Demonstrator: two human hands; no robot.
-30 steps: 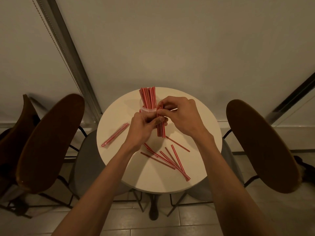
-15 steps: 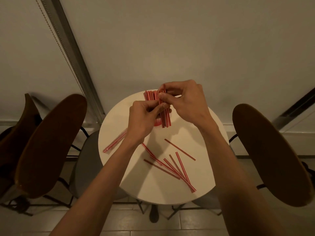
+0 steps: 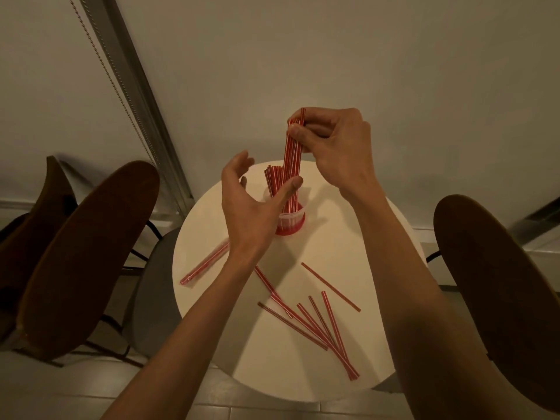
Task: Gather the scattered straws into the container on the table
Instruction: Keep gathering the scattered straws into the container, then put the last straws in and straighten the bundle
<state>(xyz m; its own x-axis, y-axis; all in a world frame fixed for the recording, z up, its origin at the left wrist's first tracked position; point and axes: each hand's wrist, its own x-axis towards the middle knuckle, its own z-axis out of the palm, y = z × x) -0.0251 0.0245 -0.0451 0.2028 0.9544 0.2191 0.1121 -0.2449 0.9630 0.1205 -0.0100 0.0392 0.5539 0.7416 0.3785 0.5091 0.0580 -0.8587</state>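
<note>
L hand [image 3: 245, 207] partly hides container [image 3: 292, 222] — R hand [image 3: 338, 148] pinches straws [image 3: 292, 159].

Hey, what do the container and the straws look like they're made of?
The container looks like clear plastic with a red base, since straws show through its wall. The straws are thin red-and-white striped tubes, likely plastic with a slight sheen, though paper can't be ruled out.

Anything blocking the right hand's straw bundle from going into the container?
Nothing visible does. The right hand pinches the bundle upright over the container, its lower ends among the straws already standing there. The open left hand is beside the container, thumb across the bundle's front; contact unclear.
</note>
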